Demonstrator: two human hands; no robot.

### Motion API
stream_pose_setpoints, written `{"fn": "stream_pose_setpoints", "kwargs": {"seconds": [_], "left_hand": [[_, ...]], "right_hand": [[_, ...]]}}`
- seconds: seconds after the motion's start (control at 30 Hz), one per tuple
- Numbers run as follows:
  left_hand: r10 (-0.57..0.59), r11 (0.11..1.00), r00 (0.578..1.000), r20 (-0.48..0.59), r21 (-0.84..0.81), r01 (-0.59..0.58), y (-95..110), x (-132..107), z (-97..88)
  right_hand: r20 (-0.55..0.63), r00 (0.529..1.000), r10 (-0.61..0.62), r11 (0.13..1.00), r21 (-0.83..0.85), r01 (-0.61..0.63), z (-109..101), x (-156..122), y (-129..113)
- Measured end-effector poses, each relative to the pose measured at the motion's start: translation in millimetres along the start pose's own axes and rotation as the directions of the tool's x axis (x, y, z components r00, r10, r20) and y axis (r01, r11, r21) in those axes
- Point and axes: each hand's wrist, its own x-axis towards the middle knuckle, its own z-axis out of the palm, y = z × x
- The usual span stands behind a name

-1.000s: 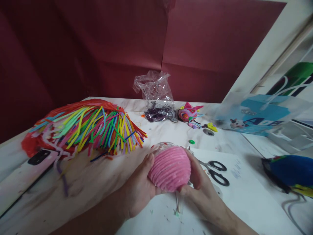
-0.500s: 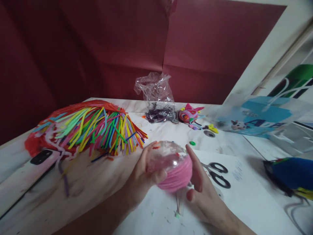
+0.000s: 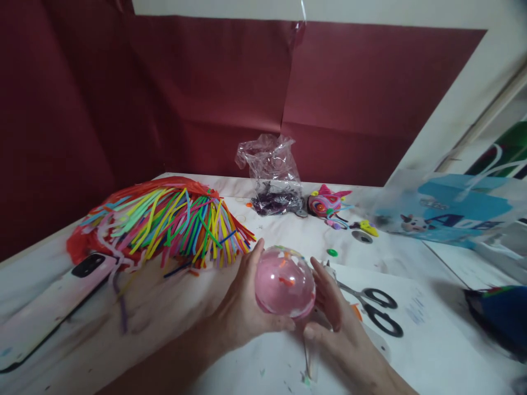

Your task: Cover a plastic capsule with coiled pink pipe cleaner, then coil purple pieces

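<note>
A round, clear plastic ball (image 3: 284,282), pink with glossy highlights and small orange and coloured bits on its surface, is held up between my two hands above the table. My left hand (image 3: 242,307) wraps its left side, fingers behind and thumb along the lower front. Against the right edge, my right hand (image 3: 335,323) rests with its fingers and thumb curved around that side. The ball's underside faces away from me and is mostly hidden. Just right of my right hand lie black-handled scissors (image 3: 379,307) on a white paper sheet (image 3: 428,340).
Colourful pipe cleaners (image 3: 181,225) in red plastic lie left, beside a phone (image 3: 53,307). Behind are a clear bag (image 3: 274,170) with dark contents and a pink decorated figure (image 3: 327,202). A blue carrier bag (image 3: 453,206) stands right. A green piece (image 3: 331,252) lies nearby.
The ball has turned in my hands: the pink strand-covered side that faced me has rolled down out of sight, and the clear, shiny side now faces me. The view has shifted slightly.
</note>
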Motion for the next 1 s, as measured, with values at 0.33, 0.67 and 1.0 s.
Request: {"fn": "stream_pose_setpoints", "kwargs": {"seconds": [0.33, 0.67, 1.0], "left_hand": [[-0.127, 0.972, 0.989, 0.074, -0.192, 0.139, 17.8, -5.0, 2.8], [-0.323, 0.945, 0.946, 0.032, -0.042, 0.324, 17.0, 0.0, 3.5], [-0.197, 0.934, 0.972, 0.126, 0.324, 0.147, 8.3, -11.0, 19.5]], "right_hand": [[-0.113, 0.993, -0.032, 0.999, 0.031, 0.036, 1.9, 6.8, -3.1], [-0.188, 0.982, 0.001, 1.0, 0.028, 0.004, -19.1, 21.4, -22.3], [-0.246, 0.967, -0.073, 0.949, -0.316, -0.009, -33.2, 74.9, -33.2]]}}
